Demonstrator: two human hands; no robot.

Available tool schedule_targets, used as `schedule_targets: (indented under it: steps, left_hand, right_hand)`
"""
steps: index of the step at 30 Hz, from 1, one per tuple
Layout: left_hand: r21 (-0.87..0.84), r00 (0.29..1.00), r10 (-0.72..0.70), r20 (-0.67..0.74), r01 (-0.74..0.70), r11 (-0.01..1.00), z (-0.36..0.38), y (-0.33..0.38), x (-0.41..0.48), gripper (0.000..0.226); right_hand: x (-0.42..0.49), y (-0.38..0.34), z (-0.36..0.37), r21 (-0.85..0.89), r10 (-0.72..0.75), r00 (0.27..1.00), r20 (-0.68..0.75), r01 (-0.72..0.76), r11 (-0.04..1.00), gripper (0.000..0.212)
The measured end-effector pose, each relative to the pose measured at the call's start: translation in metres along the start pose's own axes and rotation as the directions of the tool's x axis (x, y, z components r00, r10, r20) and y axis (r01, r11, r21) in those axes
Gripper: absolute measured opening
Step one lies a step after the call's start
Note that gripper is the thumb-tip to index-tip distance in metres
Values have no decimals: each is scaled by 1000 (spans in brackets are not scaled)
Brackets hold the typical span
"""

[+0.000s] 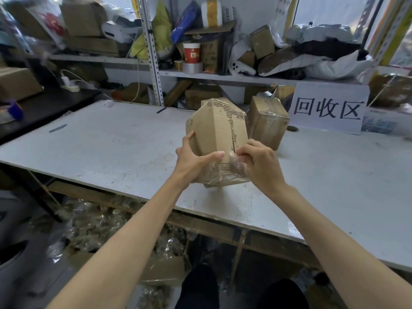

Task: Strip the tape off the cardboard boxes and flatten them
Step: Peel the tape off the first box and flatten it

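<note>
Tape-stripping is the step in hand. The left hand (194, 157) grips 1 box (216, 130), fingers curled round its near-left side, and holds it tilted over the worktop (111, 148). The right hand (256, 166) pinches a loose end of clear tape (236, 162) at the seam, just beside the left thumb. The next move probably calls for a steady pull along that seam. Beyond the fingers stands 1 more taped box (267, 121): 2 boxes, neither flattened.

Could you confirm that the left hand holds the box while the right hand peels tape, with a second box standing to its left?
Not quite: the head view shows the second box on the table right of the held box. The left hand grips it and the right hand pinches its tape, as stated.
</note>
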State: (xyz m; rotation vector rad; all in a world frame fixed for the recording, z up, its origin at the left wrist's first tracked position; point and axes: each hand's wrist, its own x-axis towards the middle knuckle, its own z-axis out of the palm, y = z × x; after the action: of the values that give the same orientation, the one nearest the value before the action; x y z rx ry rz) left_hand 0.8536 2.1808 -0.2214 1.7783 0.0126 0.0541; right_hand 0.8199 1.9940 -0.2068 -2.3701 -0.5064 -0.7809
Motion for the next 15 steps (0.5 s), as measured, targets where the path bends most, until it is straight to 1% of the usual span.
schedule_targets:
  steps: [2,3,4,6,7,8,10,11,12,13,14,15]
  left_hand:
    - [-49,998,-34,-59,32,998,-1,2,2,129]
    - [-61,997,-41,-64,37,997,-2,2,2,131]
    - [-48,998,-33,-58,30,998,-1,3,2,133]
    - [33,999,-15,-45,16,999,4,6,0,135]
    - [71,999,-25,-45,29,997,6,8,0,136]
    - [93,998,-46,-44,50,994,8,10,-1,138]
    - [112,996,-81,-39,84,990,9,14,1,142]
    - [124,995,-90,-37,94,988,9,15,2,142]
    - [138,995,-94,-39,99,985,11,16,2,141]
    - [151,994,-98,-48,104,983,12,17,3,138]
    - [161,993,-104,-63,113,980,14,17,2,137]
    - [171,990,-112,-80,124,977,16,18,2,135]
  right_hand:
    - [-8,0,0,-27,-87,993,75,89,996,12]
    - [-11,0,-1,-9,-99,989,113,101,995,15]
    - [-12,2,-1,15,-89,986,140,87,996,16]
    - [-8,9,-5,56,-2,983,184,-9,998,14]
    - [-6,10,-7,66,49,984,173,-61,996,11]
    - [-5,12,-10,79,87,987,131,-98,992,12]
    - [-7,8,-14,72,107,994,10,-107,992,32]
    - [-9,5,-15,52,74,997,-31,-72,996,37]
    - [-10,2,-14,42,28,998,-56,-25,999,33]
    - [-12,-3,-12,50,1,998,-59,2,999,24]
    - [-14,-5,-10,67,1,999,-44,2,998,16]
    - [-16,-9,-8,79,17,1000,-24,-15,997,16]
